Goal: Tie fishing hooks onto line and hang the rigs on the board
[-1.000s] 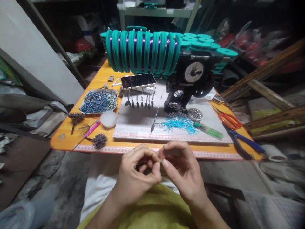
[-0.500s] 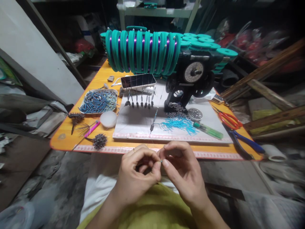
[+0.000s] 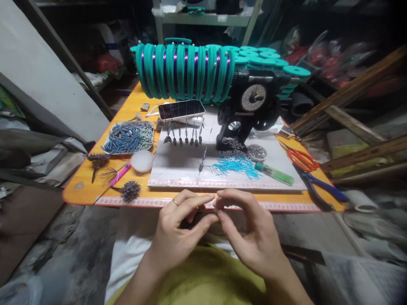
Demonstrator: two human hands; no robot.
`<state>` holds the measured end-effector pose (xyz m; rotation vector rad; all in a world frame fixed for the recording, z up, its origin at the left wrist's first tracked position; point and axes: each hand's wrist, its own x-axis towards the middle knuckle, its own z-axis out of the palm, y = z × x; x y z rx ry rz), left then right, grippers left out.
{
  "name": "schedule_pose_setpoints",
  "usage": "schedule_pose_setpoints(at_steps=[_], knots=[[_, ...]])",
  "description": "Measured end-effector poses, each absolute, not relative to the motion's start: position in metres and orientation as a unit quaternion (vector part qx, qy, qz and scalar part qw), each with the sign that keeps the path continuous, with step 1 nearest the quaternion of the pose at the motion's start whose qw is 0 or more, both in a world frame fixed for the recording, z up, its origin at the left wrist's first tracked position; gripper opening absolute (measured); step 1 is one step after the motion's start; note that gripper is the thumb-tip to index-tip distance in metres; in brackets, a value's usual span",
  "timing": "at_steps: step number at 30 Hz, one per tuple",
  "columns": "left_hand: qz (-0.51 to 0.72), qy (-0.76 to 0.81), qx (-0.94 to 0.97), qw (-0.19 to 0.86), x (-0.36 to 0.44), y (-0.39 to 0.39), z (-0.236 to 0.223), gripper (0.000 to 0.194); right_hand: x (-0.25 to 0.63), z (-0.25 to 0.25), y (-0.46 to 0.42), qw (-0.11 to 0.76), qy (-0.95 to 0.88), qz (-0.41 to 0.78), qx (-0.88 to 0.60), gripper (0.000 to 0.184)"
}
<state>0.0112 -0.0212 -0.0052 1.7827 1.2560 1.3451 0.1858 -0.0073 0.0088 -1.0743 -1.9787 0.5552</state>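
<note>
Just in front of the table's near edge, my left hand (image 3: 178, 226) and my right hand (image 3: 251, 231) meet at the fingertips. The left index finger and thumb are apart at their tips, with its other fingers curled behind. My right thumb and finger pinch together; whatever lies between the fingertips is too small to name. A thin line (image 3: 199, 183) comes down toward my hands from a dark oval piece (image 3: 201, 167) on the white board (image 3: 178, 169). Above that piece, a slim ribbed bead-like part (image 3: 205, 151) is on the line.
Teal spools (image 3: 184, 72) wound with purple line sit on a black machine (image 3: 244, 97). Around them are a phone (image 3: 181, 110), a tray of blue ribbed pieces (image 3: 127, 137), turquoise sticks (image 3: 237, 167), a green-handled tool (image 3: 275, 174), blue-handled pliers (image 3: 327, 188) and orange-handled scissors (image 3: 302, 160).
The left index finger has straightened and parted from the thumb. A tiny blue-green bit between the fingertips no longer shows. The whole view has shifted slightly.
</note>
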Motion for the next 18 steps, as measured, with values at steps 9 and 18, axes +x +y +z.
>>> schedule_pose_setpoints(at_steps=[9, 18], knots=[[0.485, 0.458, 0.684, 0.296, 0.0128, -0.0198, -0.0068, 0.009, 0.1888, 0.0084, -0.0057, 0.383, -0.796, 0.204, -0.422, 0.046], [0.48, 0.457, 0.691, 0.288, 0.0129, -0.0171, -0.0067, 0.01, 0.191, 0.0089, -0.0047, 0.376, -0.798, 0.21, -0.422, 0.049]])
